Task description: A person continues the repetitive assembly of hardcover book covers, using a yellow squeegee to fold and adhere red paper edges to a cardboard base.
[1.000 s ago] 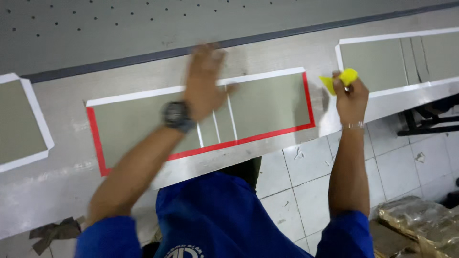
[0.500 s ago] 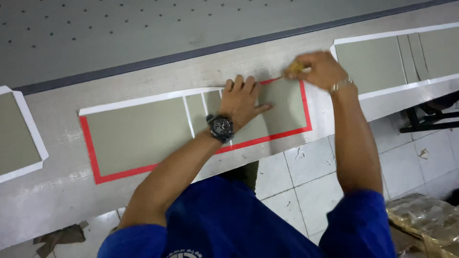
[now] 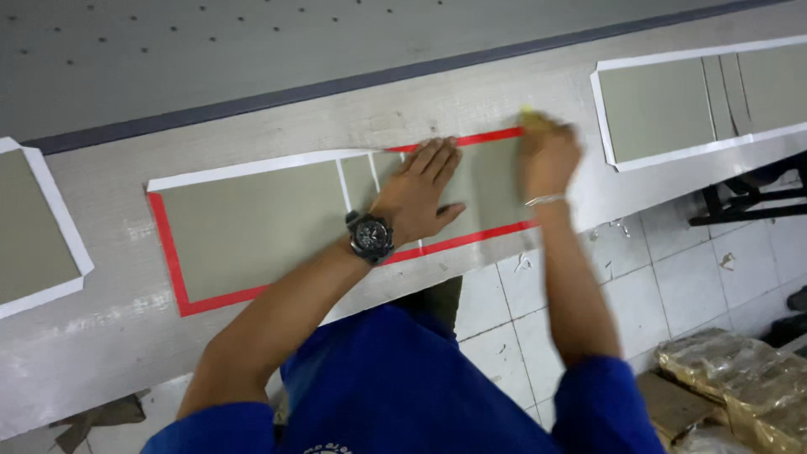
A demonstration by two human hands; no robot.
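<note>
A grey-green board [image 3: 252, 227] lies on the long worktable [image 3: 471, 101], edged with red tape [image 3: 172, 261] on its left and bottom and with white paper strip along part of its top. My left hand [image 3: 420, 189], a dark watch on its wrist, presses flat on the board's right half, fingers spread. My right hand [image 3: 551, 151] is blurred at the board's top right corner, closed on a small yellow tool [image 3: 528, 112] that meets the red top edge.
Another board with white edging [image 3: 672, 105] lies to the right, a third [image 3: 34, 227] at the far left. A perforated grey surface [image 3: 252, 42] runs behind. Below the table are white floor tiles, plastic-wrapped bundles [image 3: 740, 378] and a black frame [image 3: 748, 197].
My right hand with the yellow tool came from right of the board onto its top edge, then back toward the top right corner. My left hand slid rightward across the board.
</note>
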